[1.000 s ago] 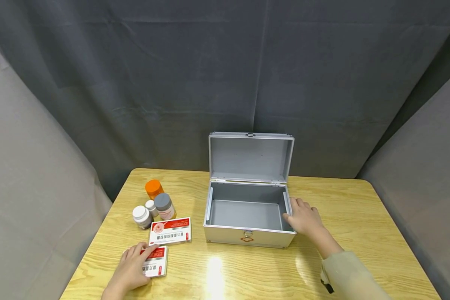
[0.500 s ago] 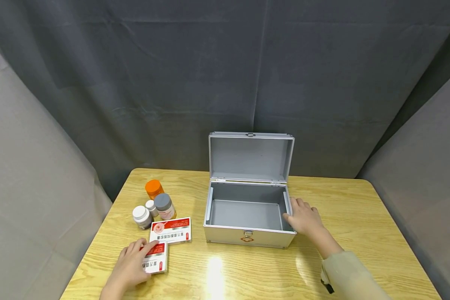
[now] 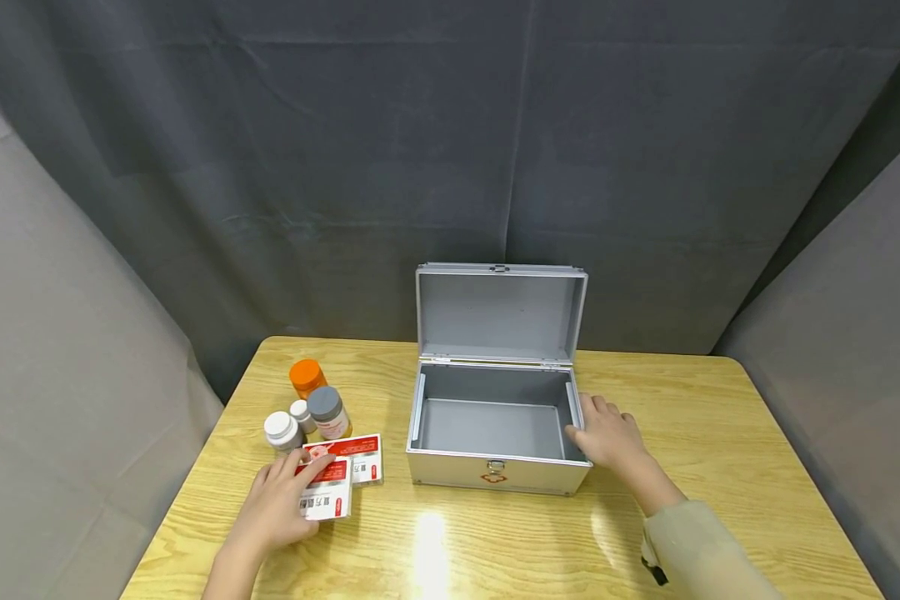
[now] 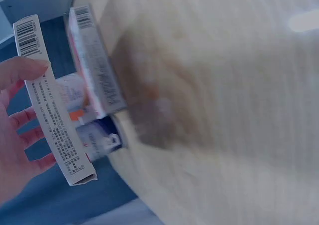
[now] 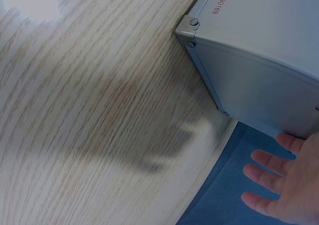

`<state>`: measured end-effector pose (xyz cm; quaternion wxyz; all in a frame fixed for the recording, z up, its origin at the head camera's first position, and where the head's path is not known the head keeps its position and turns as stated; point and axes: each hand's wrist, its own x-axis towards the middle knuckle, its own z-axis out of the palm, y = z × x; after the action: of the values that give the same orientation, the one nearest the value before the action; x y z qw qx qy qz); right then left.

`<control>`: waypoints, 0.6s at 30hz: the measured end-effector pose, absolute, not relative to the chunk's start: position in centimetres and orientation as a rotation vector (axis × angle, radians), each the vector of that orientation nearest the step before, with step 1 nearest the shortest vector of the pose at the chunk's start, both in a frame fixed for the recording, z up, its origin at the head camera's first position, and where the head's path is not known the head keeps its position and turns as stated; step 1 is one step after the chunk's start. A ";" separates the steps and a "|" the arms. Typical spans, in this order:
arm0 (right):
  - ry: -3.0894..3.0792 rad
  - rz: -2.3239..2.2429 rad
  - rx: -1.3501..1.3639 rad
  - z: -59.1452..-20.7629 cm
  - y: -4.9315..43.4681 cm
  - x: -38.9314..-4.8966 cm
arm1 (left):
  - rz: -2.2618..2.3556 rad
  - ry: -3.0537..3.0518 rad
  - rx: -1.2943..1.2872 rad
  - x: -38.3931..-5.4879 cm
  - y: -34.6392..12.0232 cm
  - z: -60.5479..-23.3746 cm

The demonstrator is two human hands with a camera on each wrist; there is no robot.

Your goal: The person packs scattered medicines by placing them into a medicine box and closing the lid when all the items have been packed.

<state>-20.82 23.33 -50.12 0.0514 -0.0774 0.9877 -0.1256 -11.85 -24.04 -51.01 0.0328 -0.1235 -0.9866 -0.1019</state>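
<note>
My left hand [image 3: 273,500] grips a white and red medicine box [image 3: 328,492], thumb on one side and fingers on the other. In the left wrist view this medicine box [image 4: 57,110] is off the table, its narrow printed side showing. A second similar medicine box [image 3: 367,467] lies beyond it, partly covered in the head view. My right hand [image 3: 611,433] holds the right wall of a silver first-aid case [image 3: 495,473], thumb over the rim. Its other fingers [image 5: 269,163] spread outside the case wall in the right wrist view. The case lid [image 3: 502,317] stands raised.
Behind the boxes stand an orange-capped bottle [image 3: 307,375], a grey-capped bottle [image 3: 328,408], a small white-capped bottle [image 3: 301,412] and a white bottle [image 3: 282,429]. The wooden table [image 3: 390,558] ends at a dark curtain [image 3: 330,208] at the back.
My left hand has moved away from me and slightly right, carrying the nearer medicine box until it overlaps the other in the head view. The right hand and case have stayed put.
</note>
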 end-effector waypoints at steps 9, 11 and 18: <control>3.012 -0.384 -0.241 -50.0 23.3 -20.7 | -0.323 -3.001 -0.423 -13.1 -22.4 -48.3; 3.020 -0.379 -0.240 -50.0 23.3 -20.8 | -0.333 -2.990 -0.432 -13.4 -22.1 -47.8; 3.023 -0.364 -0.230 -50.0 23.3 -20.7 | -0.317 -2.971 -0.490 -14.5 -20.8 -47.1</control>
<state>-20.74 23.31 -49.95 0.0442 -0.0752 0.9890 -0.1192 -14.49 -20.81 -47.12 0.0569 -0.1617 -0.9796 -0.1046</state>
